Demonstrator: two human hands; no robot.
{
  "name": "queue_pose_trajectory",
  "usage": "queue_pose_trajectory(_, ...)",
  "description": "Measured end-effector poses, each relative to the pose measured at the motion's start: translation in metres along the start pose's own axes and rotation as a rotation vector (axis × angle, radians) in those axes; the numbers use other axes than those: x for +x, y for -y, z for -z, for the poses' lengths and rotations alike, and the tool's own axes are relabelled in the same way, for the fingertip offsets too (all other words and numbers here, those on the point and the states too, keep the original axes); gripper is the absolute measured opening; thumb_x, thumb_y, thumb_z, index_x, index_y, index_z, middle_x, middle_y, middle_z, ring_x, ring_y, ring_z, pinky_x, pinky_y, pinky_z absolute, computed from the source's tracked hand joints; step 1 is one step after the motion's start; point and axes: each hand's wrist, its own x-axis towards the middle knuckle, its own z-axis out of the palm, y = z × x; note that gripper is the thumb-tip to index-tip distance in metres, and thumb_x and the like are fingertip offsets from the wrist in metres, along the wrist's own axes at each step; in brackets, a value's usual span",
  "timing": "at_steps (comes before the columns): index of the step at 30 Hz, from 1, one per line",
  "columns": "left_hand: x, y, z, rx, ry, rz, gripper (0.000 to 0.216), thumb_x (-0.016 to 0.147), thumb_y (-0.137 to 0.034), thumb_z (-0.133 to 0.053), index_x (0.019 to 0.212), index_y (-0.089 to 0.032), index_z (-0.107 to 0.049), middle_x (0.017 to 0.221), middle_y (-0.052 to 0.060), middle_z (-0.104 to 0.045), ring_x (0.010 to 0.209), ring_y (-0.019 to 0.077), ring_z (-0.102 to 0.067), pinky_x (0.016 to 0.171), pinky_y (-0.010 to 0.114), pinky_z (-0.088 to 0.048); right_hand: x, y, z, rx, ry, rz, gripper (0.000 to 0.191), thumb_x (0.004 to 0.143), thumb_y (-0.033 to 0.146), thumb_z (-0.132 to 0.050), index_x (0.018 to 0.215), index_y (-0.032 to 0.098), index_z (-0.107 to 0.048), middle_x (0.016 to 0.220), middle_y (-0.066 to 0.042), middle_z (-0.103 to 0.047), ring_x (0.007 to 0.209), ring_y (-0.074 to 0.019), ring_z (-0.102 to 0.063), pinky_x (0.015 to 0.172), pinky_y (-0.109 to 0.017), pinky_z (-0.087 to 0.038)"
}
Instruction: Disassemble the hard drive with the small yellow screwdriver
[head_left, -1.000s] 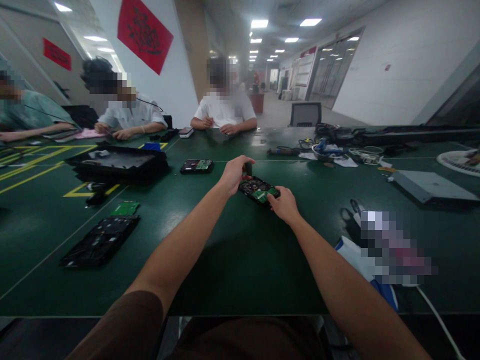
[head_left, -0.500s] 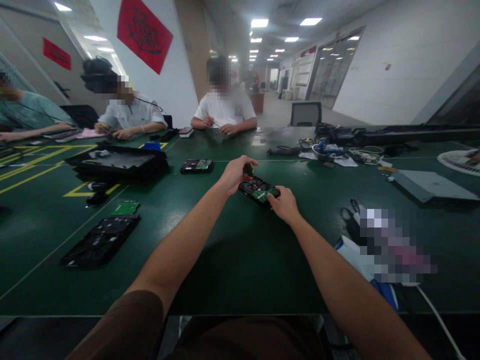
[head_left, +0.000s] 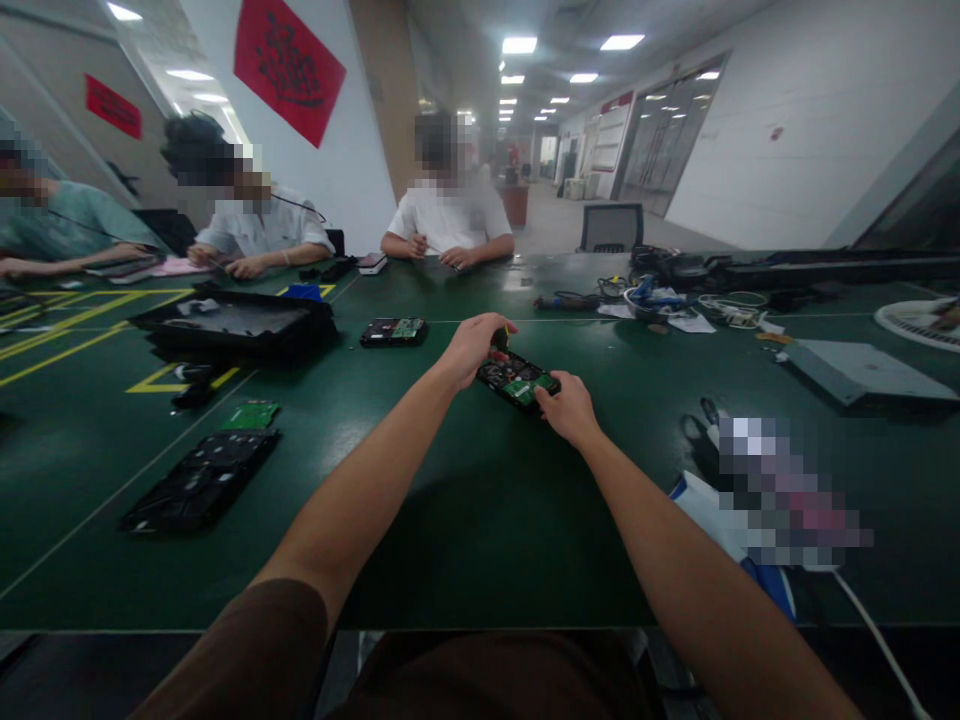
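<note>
Before me on the green table lies a black electronic device [head_left: 517, 380] with its casing open, a green circuit board showing in it. My right hand [head_left: 570, 408] grips its right end, thumb near the board. Above the device's far left end is my left hand [head_left: 476, 350], fingers curled round the dark, yellow-marked handle of a screwdriver [head_left: 504, 342]. The screwdriver's tip is too small to make out. To the left lies a black plastic casing [head_left: 202, 480] with a loose green circuit board [head_left: 253, 414] at its far end. Another opened device [head_left: 394, 331] sits farther back.
A black tray [head_left: 240, 325] stands at the left. Tangled cables [head_left: 660, 300] and a grey flat box [head_left: 870, 370] lie to the right, with a blue-and-white packet [head_left: 712, 515] and white cord nearer. Several people sit along the table's far side and left.
My left hand has shifted very slightly, turning the screwdriver handle a little. My right hand and the device stay in place.
</note>
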Motion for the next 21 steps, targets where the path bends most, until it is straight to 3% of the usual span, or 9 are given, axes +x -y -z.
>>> queue_pose_trajectory(6, 0.0017, 0.0032, -0.0008, -0.137, -0.014, 0.062, 0.019, 0.082, -0.033, -0.067, 0.092, -0.018, -0.061, 0.080, 0.006, -0.070, 0.076, 0.0191, -0.068, 0.059, 0.027, -0.056, 0.0021, -0.0030, -0.0014, 0.035, 0.013, 0.009, 0.054, 0.096, 0.037, -0.067, 0.144, 0.014, -0.059, 0.137, -0.019, -0.059, 0.086, -0.0184, -0.072, 0.064, -0.026, -0.059)
queue_pose_trajectory(10, 0.0049, 0.0063, 0.0010, -0.120, -0.033, 0.041, 0.016, 0.081, -0.033, -0.064, 0.086, -0.018, -0.063, 0.082, 0.007, -0.070, 0.077, 0.0195, -0.068, 0.060, 0.027, -0.055, 0.0021, -0.0045, -0.0021, 0.081, 0.020, 0.017, 0.056, 0.097, 0.036, -0.067, 0.146, 0.012, -0.057, 0.140, -0.021, -0.056, 0.078, -0.0155, -0.071, 0.058, -0.025, -0.059)
queue_pose_trajectory(14, 0.0059, 0.0053, 0.0031, -0.001, -0.048, 0.000, 0.018, 0.079, -0.034, -0.063, 0.077, -0.017, -0.069, 0.087, 0.008, -0.069, 0.077, 0.0183, -0.064, 0.052, 0.023, -0.046, 0.0003, -0.0029, -0.0008, 0.086, 0.026, 0.012, 0.055, 0.098, 0.036, -0.067, 0.146, 0.012, -0.056, 0.141, -0.021, -0.055, 0.073, -0.0129, -0.070, 0.056, -0.023, -0.058)
queue_pose_trajectory(21, 0.0030, 0.0016, 0.0021, -0.172, -0.040, 0.181, 0.022, 0.080, -0.037, -0.065, 0.088, -0.017, -0.067, 0.083, 0.010, -0.073, 0.076, 0.0205, -0.069, 0.050, 0.024, -0.043, 0.0008, -0.0043, -0.0016, 0.097, 0.020, 0.033, 0.054, 0.098, 0.036, -0.066, 0.144, 0.010, -0.056, 0.140, -0.022, -0.055, 0.072, -0.0128, -0.069, 0.054, -0.023, -0.057)
